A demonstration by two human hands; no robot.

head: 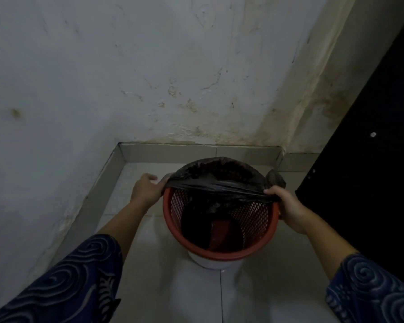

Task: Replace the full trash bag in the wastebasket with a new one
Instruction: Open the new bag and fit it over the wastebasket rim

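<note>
A round red mesh wastebasket (219, 252) stands on the tiled floor in a room corner. A black trash bag (219, 180) is folded over the far half of its rim, and its near edge is stretched straight across the opening. My left hand (147, 187) grips the bag's edge at the left rim. My right hand (287, 203) grips the bag's edge at the right rim. Inside the basket the bag hangs loose and dark, and part of the red bottom shows.
A stained white wall (149, 78) rises behind and to the left, with a low tiled skirting (196, 152) along the floor. A dark door or cabinet panel (371, 171) stands close on the right. Pale floor tiles (196, 299) lie in front of the basket.
</note>
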